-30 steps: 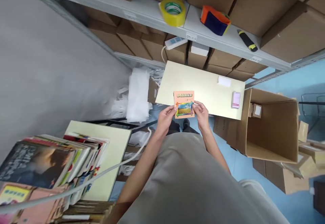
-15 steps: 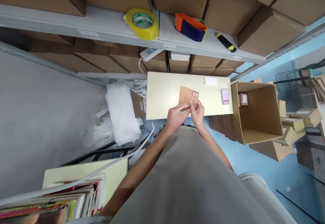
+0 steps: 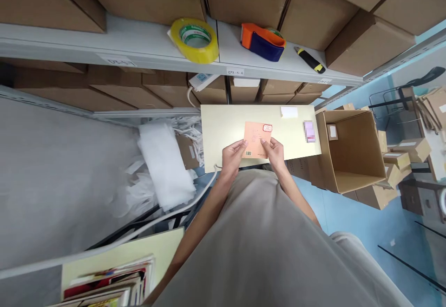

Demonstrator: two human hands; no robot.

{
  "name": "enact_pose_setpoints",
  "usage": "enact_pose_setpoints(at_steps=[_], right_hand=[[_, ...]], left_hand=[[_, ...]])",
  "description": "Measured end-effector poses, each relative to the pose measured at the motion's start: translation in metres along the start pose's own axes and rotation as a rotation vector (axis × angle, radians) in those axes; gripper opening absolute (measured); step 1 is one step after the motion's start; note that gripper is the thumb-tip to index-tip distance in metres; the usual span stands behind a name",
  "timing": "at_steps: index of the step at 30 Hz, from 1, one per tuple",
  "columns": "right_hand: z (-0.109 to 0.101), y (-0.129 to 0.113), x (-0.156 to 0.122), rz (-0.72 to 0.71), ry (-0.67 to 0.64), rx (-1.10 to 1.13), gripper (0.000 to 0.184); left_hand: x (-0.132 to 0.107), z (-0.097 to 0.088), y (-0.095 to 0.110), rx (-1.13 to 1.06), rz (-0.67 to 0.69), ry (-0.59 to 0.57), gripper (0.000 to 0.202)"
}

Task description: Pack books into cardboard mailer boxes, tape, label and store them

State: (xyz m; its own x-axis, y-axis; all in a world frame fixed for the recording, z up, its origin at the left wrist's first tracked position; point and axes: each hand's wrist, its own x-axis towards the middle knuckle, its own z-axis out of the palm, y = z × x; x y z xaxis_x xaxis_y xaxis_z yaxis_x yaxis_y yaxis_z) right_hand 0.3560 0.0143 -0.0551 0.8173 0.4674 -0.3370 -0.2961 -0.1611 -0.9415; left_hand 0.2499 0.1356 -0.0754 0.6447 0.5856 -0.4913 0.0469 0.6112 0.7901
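Note:
A thin salmon-pink booklet [image 3: 256, 135] is held up over the pale table [image 3: 223, 126]. It has a red-edged label at its upper right corner and a barcode at its lower left. My left hand [image 3: 232, 156] pinches its left edge, thumb on top. At its lower right, my right hand [image 3: 274, 153] is closed on it with the thumb lying across the front. The fingers behind the booklet are partly hidden. A white slip [image 3: 289, 112] and a small pink-and-white packet [image 3: 309, 132] lie on the table to its right.
An open cardboard box [image 3: 358, 153] stands right of the table. Above, a shelf [image 3: 139, 37] bears yellow tape [image 3: 200, 54], an orange-blue tape dispenser [image 3: 263, 42] and a cutter [image 3: 310, 60]. White foam wrap [image 3: 167, 167] is at left; a white cable [image 3: 156, 221] runs past my left arm.
The booklet has turned from a tilt to nearly straight. My left hand has moved from its lower edge to its left side, and the barcode now shows.

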Motion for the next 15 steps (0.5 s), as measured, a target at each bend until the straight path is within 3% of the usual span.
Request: enact_pose_setpoints(at_steps=[4, 7, 11, 15], right_hand=[[0.001, -0.001, 0.005, -0.122, 0.143, -0.117, 0.067], [0.005, -0.001, 0.004, -0.127, 0.09, -0.133, 0.065], [0.007, 0.0, 0.014, -0.07, -0.068, -0.031, 0.067], [-0.018, 0.0, 0.038, -0.041, -0.083, -0.013, 0.064]], left_hand=[[0.005, 0.002, 0.003, 0.073, 0.135, 0.149, 0.066], [0.004, 0.013, 0.002, 0.168, 0.217, 0.198, 0.056], [-0.002, 0.038, -0.001, 0.348, 0.344, 0.103, 0.035], [0.001, 0.061, -0.007, 0.509, 0.459, -0.001, 0.028]])
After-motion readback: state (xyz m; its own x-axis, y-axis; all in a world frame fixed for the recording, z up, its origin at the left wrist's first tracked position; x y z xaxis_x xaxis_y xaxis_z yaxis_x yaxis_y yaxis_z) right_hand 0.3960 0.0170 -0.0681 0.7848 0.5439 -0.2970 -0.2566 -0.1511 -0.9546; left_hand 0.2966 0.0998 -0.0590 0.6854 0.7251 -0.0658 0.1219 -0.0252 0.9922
